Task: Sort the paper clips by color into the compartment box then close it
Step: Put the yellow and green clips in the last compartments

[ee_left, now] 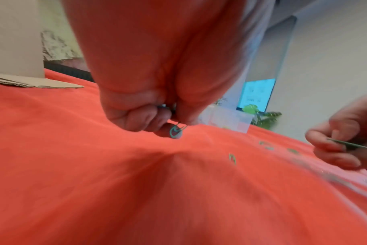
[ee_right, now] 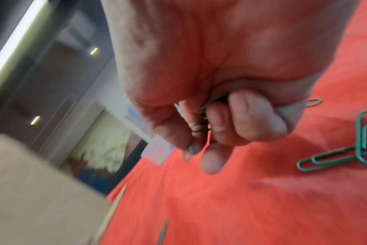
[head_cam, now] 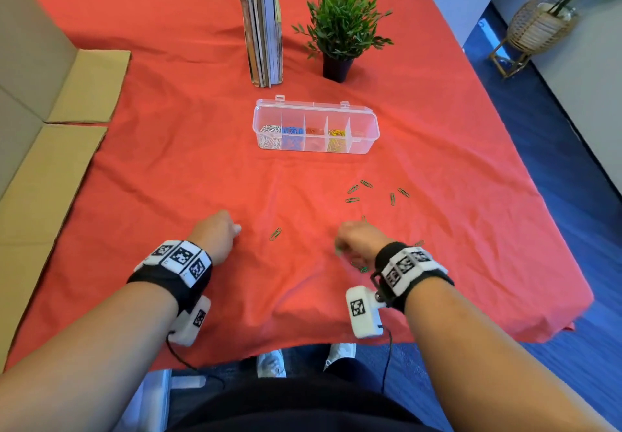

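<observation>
The clear compartment box (head_cam: 369,135) lies open mid-table, its lid tipped back. It holds white, blue, red and yellow clips in separate compartments; the rightmost one looks empty. Several green paper clips (head_cam: 353,190) lie loose on the red cloth, one (head_cam: 275,234) between my hands. My left hand (head_cam: 235,230) hovers low over the cloth and pinches a green clip (ee_left: 176,130) at its fingertips (ee_left: 185,121). My right hand (head_cam: 340,247) is curled round a few green clips (ee_right: 201,128), with two more clips (ee_right: 333,159) on the cloth beside it.
Upright books (head_cam: 262,24) and a potted plant (head_cam: 340,27) stand behind the box. An open cardboard carton (head_cam: 50,111) borders the table's left side. The cloth's front edge (head_cam: 303,347) hangs just behind my wrists; blue floor lies to the right.
</observation>
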A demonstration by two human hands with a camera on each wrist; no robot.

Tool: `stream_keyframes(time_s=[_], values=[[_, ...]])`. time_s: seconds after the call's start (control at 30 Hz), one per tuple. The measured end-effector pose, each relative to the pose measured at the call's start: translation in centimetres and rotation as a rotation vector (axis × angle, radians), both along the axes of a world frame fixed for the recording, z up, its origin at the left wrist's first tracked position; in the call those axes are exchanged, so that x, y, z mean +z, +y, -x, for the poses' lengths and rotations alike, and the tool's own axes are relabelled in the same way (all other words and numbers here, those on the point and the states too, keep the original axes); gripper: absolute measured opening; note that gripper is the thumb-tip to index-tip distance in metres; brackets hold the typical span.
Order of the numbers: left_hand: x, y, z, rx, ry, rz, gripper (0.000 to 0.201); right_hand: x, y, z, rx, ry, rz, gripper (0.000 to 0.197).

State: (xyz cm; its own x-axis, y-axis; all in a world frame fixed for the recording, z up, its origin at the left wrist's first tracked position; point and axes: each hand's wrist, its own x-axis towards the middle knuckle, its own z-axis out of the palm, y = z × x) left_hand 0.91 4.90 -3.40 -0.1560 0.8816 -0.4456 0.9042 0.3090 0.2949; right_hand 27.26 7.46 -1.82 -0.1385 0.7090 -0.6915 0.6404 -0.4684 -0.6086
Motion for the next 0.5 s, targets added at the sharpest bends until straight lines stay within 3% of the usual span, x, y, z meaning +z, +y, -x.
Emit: stream_keyframes(time_s=[0.1, 0.27, 0.43, 0.5], values=[[1.4, 1.6, -0.7, 0.049, -0.171, -0.09, 0.018, 0.1, 0.9, -2.8, -0.464, 0.402, 0.086, 0.024], [1.4, 3.0, -4.4, 0.166, -0.534, 0.011, 0.033, 0.1, 1.9, -6.1, -0.68, 0.723, 0.159, 0.024], [0.4, 3.3, -6.7, 0.221, -0.563, 0.101, 0.034, -0.5, 2.4, -7.6, -0.781, 0.593, 0.146, 0.026], [0.3, 3.4, -7.0, 0.256, -0.544, 0.084, 0.035, -1.3, 2.9, -7.6, -0.699, 0.396, 0.081, 0.025]])
